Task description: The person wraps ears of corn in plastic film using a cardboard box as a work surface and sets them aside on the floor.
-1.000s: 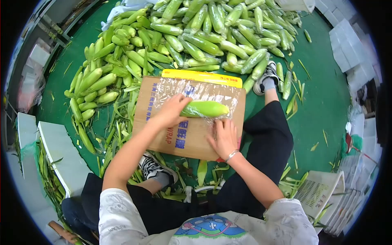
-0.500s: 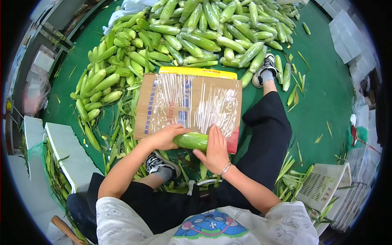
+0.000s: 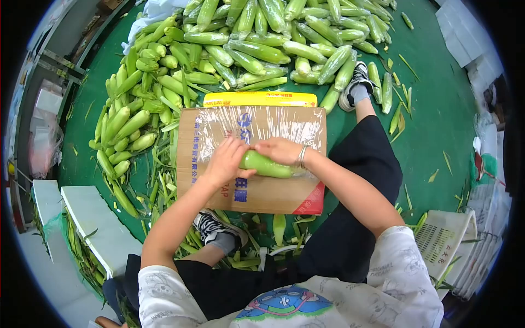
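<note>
A green ear of corn in its husk lies crosswise over a cardboard box between my knees. Shiny clear plastic film is stretched across the box's upper part. My left hand curls around the ear's left end, thumb on the near side, and hides that end. Above the ear's far side, my right hand has its fingers bent together, tips meeting the left fingers. What those tips pinch is too small to make out. A yellow box edge shows behind the cardboard.
Film-wrapped corn is heaped ahead on the green floor. Unwrapped ears lie at its left. Loose husk leaves are scattered around my shoes. A white foam box stands at left, a white plastic basket at right.
The ear has moved from the box's near edge up onto its middle. Both hands went forward with it, and the right hand swung from the ear's right end to its far side.
</note>
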{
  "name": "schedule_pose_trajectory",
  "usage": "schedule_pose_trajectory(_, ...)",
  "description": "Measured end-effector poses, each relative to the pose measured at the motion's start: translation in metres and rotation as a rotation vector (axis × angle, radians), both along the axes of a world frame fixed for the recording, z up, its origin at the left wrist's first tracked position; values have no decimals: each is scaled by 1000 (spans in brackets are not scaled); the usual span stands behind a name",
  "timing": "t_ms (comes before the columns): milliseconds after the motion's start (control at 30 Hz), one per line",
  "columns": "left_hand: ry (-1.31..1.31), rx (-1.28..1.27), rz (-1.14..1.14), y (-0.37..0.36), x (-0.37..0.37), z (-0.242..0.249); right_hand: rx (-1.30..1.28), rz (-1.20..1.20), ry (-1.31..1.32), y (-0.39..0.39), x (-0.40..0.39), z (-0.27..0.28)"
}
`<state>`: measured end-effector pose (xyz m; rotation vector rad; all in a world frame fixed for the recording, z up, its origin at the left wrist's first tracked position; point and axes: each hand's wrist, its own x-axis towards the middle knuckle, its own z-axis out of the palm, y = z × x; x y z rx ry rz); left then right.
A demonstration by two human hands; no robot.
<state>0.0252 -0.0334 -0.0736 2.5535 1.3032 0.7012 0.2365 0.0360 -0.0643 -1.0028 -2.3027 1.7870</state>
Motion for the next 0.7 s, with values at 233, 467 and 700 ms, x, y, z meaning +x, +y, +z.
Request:
schedule_pose_trajectory(233,-12,97,36,-20,6,-5,275,57,-134,-17,-10,-14)
schedule_pose_trajectory(467,360,-933,222,-28,32,53,243,109,-321,-24,-12,0)
schedule_pose_trajectory(700,-650,-2475,62,-226,25,28,513,-50,-222,-77,-5,-20)
